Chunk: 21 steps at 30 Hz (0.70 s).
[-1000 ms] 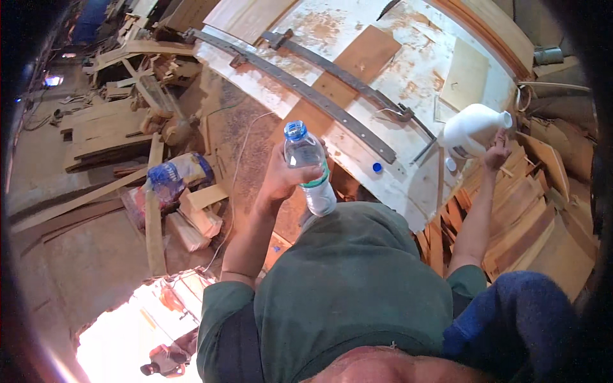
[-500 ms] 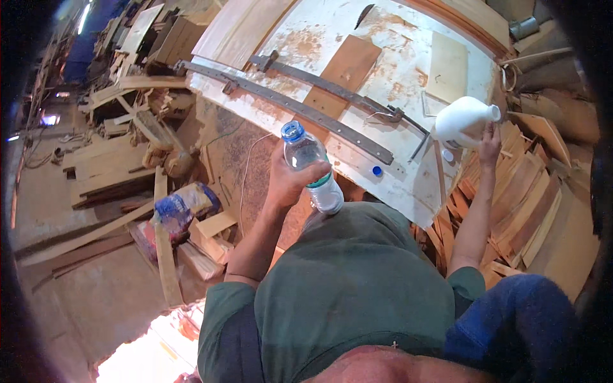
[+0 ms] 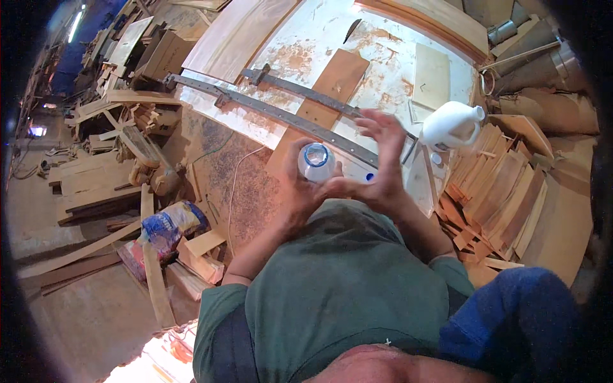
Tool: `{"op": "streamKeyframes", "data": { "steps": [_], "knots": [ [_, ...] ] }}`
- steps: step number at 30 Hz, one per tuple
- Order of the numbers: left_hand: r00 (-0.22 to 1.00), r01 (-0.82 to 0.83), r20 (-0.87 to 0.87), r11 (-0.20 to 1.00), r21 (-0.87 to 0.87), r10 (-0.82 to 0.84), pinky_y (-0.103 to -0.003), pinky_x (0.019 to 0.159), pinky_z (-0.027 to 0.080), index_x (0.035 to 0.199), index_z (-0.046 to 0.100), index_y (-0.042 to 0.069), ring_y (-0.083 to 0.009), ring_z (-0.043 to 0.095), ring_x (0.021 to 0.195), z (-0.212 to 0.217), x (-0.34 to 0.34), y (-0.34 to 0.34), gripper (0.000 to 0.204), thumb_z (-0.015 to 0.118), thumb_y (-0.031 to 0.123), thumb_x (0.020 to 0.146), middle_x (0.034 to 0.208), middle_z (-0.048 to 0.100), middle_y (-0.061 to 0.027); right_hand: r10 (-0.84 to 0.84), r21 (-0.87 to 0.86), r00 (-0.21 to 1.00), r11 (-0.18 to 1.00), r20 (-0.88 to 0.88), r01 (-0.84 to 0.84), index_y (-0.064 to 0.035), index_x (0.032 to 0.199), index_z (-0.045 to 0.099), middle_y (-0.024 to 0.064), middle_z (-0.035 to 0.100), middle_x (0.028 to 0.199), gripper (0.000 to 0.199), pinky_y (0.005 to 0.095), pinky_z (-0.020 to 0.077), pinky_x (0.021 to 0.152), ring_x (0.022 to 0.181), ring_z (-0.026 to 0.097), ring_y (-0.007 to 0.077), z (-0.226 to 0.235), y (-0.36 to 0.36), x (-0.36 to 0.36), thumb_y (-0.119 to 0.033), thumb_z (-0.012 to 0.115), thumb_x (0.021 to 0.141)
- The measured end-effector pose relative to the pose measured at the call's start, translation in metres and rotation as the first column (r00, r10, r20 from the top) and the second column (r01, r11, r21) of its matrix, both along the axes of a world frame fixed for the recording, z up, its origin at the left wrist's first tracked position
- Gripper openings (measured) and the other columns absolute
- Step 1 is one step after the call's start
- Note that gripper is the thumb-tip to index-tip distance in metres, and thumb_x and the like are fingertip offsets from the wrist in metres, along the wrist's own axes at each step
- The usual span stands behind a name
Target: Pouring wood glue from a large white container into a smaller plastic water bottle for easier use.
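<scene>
My left hand [image 3: 295, 196] is wrapped round a clear plastic bottle [image 3: 317, 167] with a blue ring at its uncapped mouth, tipped up toward me. Beside it, my right hand [image 3: 384, 167] is raised with fingers spread and nothing in it; its thumb side comes close to the bottle, though I cannot tell if they touch. A white plastic jug [image 3: 447, 126] with a handle stands uncapped at the right edge of the white worktable [image 3: 287, 57]. Near it lies a white cap [image 3: 435, 157]. A small blue cap [image 3: 370, 177] sits by the table's near edge, below my right hand.
Two long metal bar clamps [image 3: 281, 113] lie across the table over a brown board [image 3: 341, 80]. A pale panel [image 3: 431, 73] lies farther right. Stacked wood offcuts [image 3: 504, 185] fill the right side. At left are planks [image 3: 89, 185] and a blue-and-red sack [image 3: 169, 226].
My right hand has let go of the white jug, now standing on the table, and moved left beside the bottle. The bottle's mouth has tilted toward me.
</scene>
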State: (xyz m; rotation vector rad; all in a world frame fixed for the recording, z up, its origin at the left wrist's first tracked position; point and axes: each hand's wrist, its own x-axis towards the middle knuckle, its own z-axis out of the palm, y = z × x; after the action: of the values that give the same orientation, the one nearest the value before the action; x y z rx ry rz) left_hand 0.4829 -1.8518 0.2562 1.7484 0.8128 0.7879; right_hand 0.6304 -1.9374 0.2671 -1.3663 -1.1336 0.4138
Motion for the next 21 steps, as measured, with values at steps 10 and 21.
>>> {"op": "streamKeyframes", "data": {
  "steps": [10, 21],
  "knots": [
    [0.996, -0.012, 0.085, 0.939, 0.345, -0.018, -0.037, 0.080, 0.052, 0.116, 0.058, 0.003, -0.0272, 0.065, 0.091, -0.015, -0.022, 0.004, 0.054, 0.086, 0.014, 0.070, 0.102, 0.063, -0.0127, 0.004, 0.014, 0.991, 1.000, 0.133, -0.006, -0.0048, 0.147, 0.024, 0.0207, 0.033, 0.147, 0.124, 0.0478, 0.0409, 0.108, 0.128, 0.048, 0.0334, 0.009, 0.016, -0.026, -0.044, 0.098, 0.056],
    [0.916, 0.363, 0.166, 0.931, 0.045, -0.365, -0.032, 0.081, 0.053, 0.113, 0.060, 0.003, -0.0189, 0.065, 0.093, -0.029, -0.031, 0.006, 0.049, 0.082, 0.008, 0.069, 0.102, 0.065, -0.0097, 0.000, -0.248, 0.976, 0.967, -0.217, -0.055, -0.0050, 0.146, 0.031, 0.0116, 0.041, 0.142, 0.128, 0.0415, 0.0411, 0.107, 0.125, 0.052, 0.0267, 0.020, 0.009, 0.006, -0.037, 0.102, 0.045]
  ]
}}
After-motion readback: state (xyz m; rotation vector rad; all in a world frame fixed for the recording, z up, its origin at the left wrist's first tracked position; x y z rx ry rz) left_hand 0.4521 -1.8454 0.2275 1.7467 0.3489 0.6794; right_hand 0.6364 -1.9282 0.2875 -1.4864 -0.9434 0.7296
